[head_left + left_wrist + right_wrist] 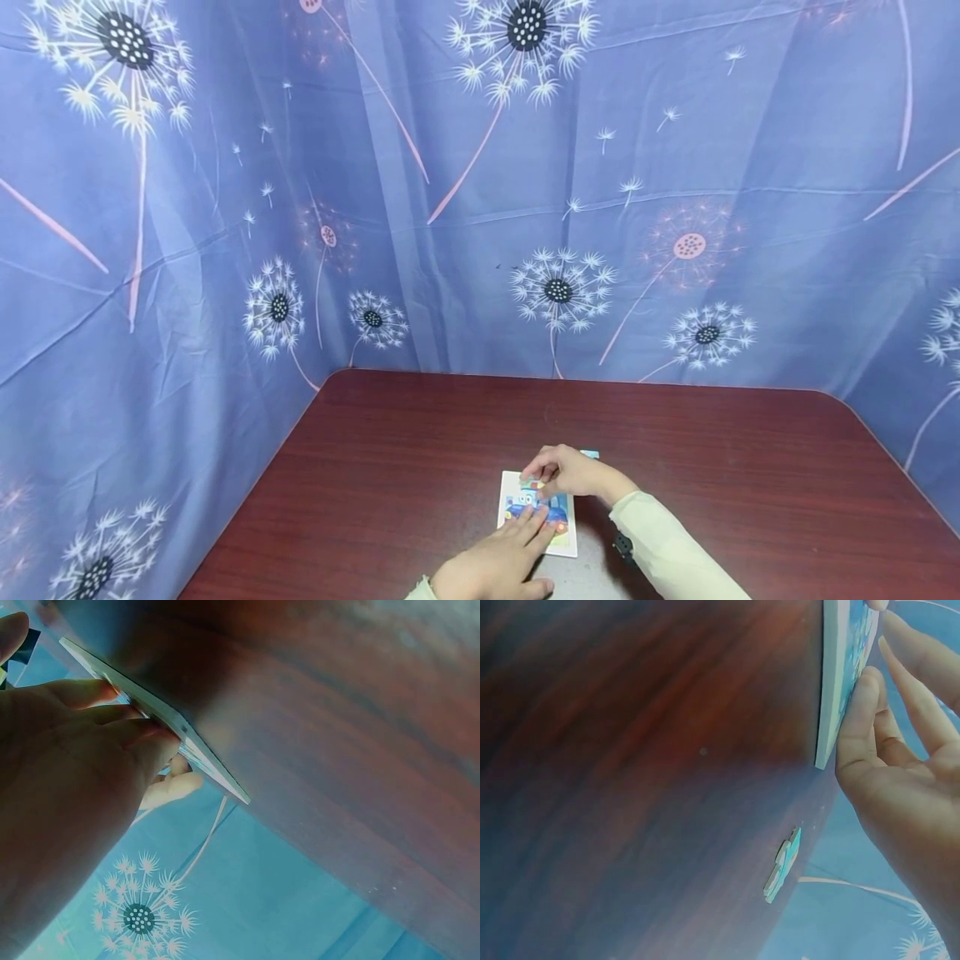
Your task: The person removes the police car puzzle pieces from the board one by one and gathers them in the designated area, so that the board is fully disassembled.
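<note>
A white-framed jigsaw puzzle (572, 546) with a blue cartoon vehicle lies on the table near its front. My left hand (498, 560) rests on the lower part of the picture with its fingers stretched out; in the left wrist view these fingers (154, 739) lie over the thin board (217, 769). My right hand (573, 473) reaches over the top of the puzzle, its thumb and fingers pinching a small colourful puzzle piece (533, 483) at the picture. In the right wrist view the right hand (900, 742) is close against the board's face, and the piece is hidden.
Loose puzzle pieces (590, 454) lie just beyond the right hand, and show as a small low stack (784, 866) in the right wrist view. The dark red wooden table (390, 450) ends at a blue curtain (465, 275) with dandelion prints behind and at the left.
</note>
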Action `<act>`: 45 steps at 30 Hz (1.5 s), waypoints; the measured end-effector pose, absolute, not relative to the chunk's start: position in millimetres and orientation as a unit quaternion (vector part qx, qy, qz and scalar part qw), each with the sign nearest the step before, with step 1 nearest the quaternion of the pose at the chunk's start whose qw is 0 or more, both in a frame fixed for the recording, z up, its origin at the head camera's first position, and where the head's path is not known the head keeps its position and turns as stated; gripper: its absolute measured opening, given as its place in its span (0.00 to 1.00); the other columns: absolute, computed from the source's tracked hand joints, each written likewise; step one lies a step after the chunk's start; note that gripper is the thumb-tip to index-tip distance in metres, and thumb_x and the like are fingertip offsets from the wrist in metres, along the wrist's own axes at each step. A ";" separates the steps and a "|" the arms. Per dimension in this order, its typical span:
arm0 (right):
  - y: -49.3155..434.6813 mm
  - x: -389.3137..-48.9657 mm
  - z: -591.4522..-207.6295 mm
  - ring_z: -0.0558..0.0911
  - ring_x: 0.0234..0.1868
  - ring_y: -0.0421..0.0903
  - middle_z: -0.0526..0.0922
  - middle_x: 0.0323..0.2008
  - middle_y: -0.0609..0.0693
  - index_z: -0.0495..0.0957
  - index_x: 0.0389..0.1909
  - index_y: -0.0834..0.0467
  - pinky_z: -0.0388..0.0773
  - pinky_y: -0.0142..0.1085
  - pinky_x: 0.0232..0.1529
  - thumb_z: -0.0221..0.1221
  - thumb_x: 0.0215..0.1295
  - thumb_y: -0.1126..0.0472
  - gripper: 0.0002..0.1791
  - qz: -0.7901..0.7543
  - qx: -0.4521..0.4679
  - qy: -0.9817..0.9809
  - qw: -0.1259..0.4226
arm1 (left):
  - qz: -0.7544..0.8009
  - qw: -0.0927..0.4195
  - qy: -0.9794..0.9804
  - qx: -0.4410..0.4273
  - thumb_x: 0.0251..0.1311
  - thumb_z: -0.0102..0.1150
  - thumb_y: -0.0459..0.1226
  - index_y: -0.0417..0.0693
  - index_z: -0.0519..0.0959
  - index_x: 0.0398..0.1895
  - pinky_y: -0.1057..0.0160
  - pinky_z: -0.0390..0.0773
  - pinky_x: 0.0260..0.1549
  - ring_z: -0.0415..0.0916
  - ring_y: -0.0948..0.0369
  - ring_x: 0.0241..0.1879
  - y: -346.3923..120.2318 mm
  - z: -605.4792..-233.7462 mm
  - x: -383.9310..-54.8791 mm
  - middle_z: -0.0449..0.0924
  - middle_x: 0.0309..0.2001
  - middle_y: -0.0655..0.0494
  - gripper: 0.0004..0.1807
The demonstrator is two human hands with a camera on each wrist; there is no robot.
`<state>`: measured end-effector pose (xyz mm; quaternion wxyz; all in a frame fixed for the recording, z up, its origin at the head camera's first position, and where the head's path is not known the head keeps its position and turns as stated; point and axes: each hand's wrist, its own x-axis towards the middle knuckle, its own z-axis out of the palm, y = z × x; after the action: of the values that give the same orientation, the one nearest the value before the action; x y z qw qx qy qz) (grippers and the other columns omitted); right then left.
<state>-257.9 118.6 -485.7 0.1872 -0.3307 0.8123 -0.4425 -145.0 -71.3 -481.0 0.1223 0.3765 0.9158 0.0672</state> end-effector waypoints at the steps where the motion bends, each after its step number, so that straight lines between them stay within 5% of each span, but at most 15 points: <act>1: 118.7 -257.7 -485.7 0.75 0.37 0.50 0.77 0.37 0.56 0.83 0.43 0.63 0.74 0.30 0.38 0.65 0.53 0.73 0.15 -0.442 -0.331 0.812 0.188 | 0.067 0.124 0.916 0.376 0.67 0.46 0.57 0.49 0.53 0.76 0.60 0.58 0.67 0.47 0.54 0.74 -71.2 -481.1 -145.2 0.48 0.75 0.49 0.39; 15: 117.2 -258.9 -490.0 0.71 0.35 0.42 0.74 0.36 0.51 0.84 0.43 0.59 0.71 0.31 0.37 0.64 0.52 0.74 0.16 -0.402 -0.340 0.831 0.179 | 0.060 0.124 0.914 0.381 0.67 0.45 0.57 0.49 0.53 0.76 0.60 0.59 0.67 0.47 0.55 0.73 -70.6 -479.8 -145.0 0.48 0.75 0.48 0.39; 27: 117.6 -254.5 -483.1 0.71 0.37 0.47 0.75 0.39 0.50 0.84 0.44 0.58 0.70 0.33 0.37 0.62 0.54 0.77 0.18 -0.407 -0.329 0.833 0.182 | 0.065 0.132 0.917 0.372 0.67 0.46 0.57 0.51 0.52 0.76 0.60 0.58 0.67 0.46 0.55 0.74 -69.7 -481.4 -145.5 0.47 0.76 0.50 0.39; 45: 125.4 -260.9 -494.7 0.78 0.34 0.42 0.82 0.33 0.51 0.83 0.44 0.62 0.77 0.32 0.37 0.61 0.56 0.76 0.15 -0.460 -0.333 0.809 0.155 | 0.070 0.135 0.917 0.369 0.67 0.46 0.57 0.51 0.52 0.76 0.61 0.57 0.67 0.45 0.56 0.74 -70.8 -482.0 -145.1 0.48 0.75 0.50 0.39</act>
<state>-260.9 125.4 -494.7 0.1545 -0.3326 0.8088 -0.4596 -145.1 -70.8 -482.0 0.1354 0.3695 0.9166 0.0705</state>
